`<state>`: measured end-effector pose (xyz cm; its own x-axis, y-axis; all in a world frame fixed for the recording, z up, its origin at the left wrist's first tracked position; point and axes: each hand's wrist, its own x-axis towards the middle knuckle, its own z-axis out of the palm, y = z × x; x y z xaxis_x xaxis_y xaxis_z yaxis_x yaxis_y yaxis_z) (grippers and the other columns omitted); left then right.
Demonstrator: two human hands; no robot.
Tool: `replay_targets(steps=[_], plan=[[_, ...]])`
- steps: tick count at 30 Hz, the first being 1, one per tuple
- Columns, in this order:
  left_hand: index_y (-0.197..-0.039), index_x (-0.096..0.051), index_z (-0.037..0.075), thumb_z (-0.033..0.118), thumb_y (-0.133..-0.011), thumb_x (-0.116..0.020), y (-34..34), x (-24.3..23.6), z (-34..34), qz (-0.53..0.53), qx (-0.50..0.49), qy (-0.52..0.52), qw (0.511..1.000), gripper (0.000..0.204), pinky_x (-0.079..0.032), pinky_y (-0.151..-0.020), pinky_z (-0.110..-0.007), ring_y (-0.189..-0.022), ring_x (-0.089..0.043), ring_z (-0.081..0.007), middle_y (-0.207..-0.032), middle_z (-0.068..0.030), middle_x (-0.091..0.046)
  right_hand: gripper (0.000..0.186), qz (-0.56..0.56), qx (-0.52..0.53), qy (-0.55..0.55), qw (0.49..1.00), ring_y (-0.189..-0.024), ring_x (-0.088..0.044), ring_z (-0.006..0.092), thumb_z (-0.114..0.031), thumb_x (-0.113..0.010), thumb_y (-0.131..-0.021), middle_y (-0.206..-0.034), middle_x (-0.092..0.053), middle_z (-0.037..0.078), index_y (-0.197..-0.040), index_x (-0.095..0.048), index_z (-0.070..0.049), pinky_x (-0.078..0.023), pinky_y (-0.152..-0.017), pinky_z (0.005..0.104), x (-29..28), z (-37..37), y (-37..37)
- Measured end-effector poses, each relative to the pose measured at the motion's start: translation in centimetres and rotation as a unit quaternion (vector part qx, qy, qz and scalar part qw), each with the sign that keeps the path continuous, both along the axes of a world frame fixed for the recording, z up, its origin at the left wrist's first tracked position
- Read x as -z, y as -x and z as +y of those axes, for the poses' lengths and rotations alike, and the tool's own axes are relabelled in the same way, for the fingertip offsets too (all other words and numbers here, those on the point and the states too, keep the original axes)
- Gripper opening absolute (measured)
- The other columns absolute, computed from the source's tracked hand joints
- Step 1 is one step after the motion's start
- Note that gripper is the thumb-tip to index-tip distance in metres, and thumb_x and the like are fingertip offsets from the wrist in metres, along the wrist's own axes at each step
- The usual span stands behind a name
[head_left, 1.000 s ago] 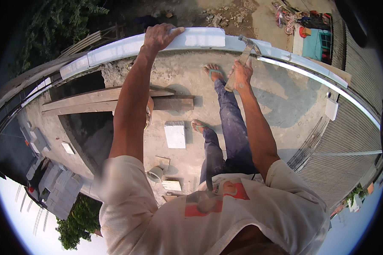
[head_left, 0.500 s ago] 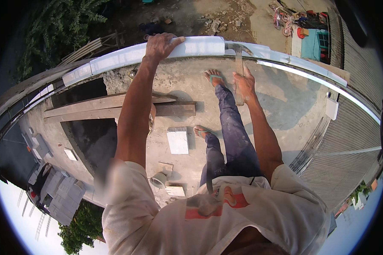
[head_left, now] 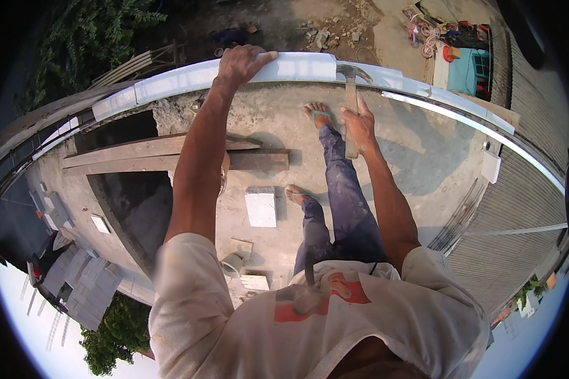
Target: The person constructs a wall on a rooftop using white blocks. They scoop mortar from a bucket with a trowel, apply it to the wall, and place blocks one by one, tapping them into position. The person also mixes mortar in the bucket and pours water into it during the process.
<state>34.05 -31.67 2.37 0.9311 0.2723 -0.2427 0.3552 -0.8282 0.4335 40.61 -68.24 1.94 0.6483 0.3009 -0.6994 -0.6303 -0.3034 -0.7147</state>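
A long white block lies in a row along the top of a wall ahead of me. My left hand grips its upper face, thumb stretched to the right and the other fingers bent over the far edge. In my right hand is a claw hammer, held by its wooden handle. The hammer's metal head is up at the block's right end, over the neighbouring lower white block; whether it touches the end face I cannot tell.
Below are a concrete floor with dark openings, wooden planks, a loose white block and a bucket. Stacked grey blocks stand at lower left. Corrugated roofing lies to the right. Rubble is beyond the wall.
The hammer has shifted slightly left and its handle now leans less, with more of the claw showing. My left hand stays on the block.
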Motion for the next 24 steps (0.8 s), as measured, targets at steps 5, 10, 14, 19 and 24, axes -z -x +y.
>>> replay_targets(steps=[5, 10, 14, 19, 24], plan=[[-0.109, -0.08, 0.012, 0.073, -0.1, -0.046, -0.1, 0.3, -0.1, -0.027, 0.029, -0.008, 0.999, 0.07, -0.053, -0.09, -0.048, -0.102, -0.073, -0.0323, -0.106, -0.013, -0.078, 0.061, 0.029, 0.124, -0.034, 0.991, -0.052, -0.055, 0.0142, -0.014, -0.069, -0.098, -0.078, -0.059, 0.002, -0.155, -0.048, -0.015, -0.048, -0.045, 0.032, -0.3, 0.9, 1.2], [-0.107, -0.08, 0.011, 0.069, -0.102, -0.044, 0.1, 0.5, 0.0, -0.028, 0.026, -0.045, 0.998, 0.068, -0.054, -0.086, -0.047, -0.101, -0.073, -0.0322, -0.102, -0.0113, -0.077, 0.053, 0.058, 0.047, -0.02, 0.997, -0.05, -0.055, 0.0143, -0.016, -0.071, -0.098, -0.077, -0.059, 0.002, -0.148, -0.052, -0.016, -0.047, -0.043, 0.0332, -0.5, -0.3, -0.1], [-0.113, -0.079, 0.019, 0.06, -0.104, -0.047, 0.3, 0.3, 0.0, -0.039, 0.061, -0.071, 0.995, 0.053, -0.055, -0.082, -0.047, -0.101, -0.073, -0.0304, -0.103, -0.0086, -0.077, 0.053, 0.048, 0.042, -0.014, 0.998, -0.05, -0.055, 0.0146, -0.015, -0.07, -0.098, -0.076, -0.059, 0.002, -0.148, -0.052, -0.016, -0.047, -0.042, 0.0338, -0.9, -0.5, 0.0], [-0.118, -0.077, 0.031, 0.05, -0.105, -0.049, 0.0, 1.4, 0.0, -0.055, 0.09, -0.109, 0.988, 0.036, -0.055, -0.076, -0.046, -0.098, -0.073, -0.0283, -0.104, -0.0056, -0.076, 0.062, 0.038, 0.052, -0.016, 0.998, -0.05, -0.056, 0.0146, -0.013, -0.07, -0.098, -0.077, -0.059, 0.003, -0.155, -0.045, -0.016, -0.047, -0.041, 0.0336, -0.5, -0.6, -0.1], [-0.118, -0.079, 0.021, 0.069, -0.101, -0.046, 1.5, 4.2, 0.9, -0.056, 0.079, -0.099, 0.99, 0.061, -0.054, -0.083, -0.046, -0.101, -0.073, -0.03, -0.106, -0.007, -0.077, 0.075, 0.044, 0.028, -0.005, 0.999, -0.049, -0.055, 0.0142, -0.011, -0.07, -0.096, -0.079, -0.058, 0.005, -0.163, -0.036, -0.015, -0.047, -0.041, 0.0331, -2.0, 0.5, -0.1]])
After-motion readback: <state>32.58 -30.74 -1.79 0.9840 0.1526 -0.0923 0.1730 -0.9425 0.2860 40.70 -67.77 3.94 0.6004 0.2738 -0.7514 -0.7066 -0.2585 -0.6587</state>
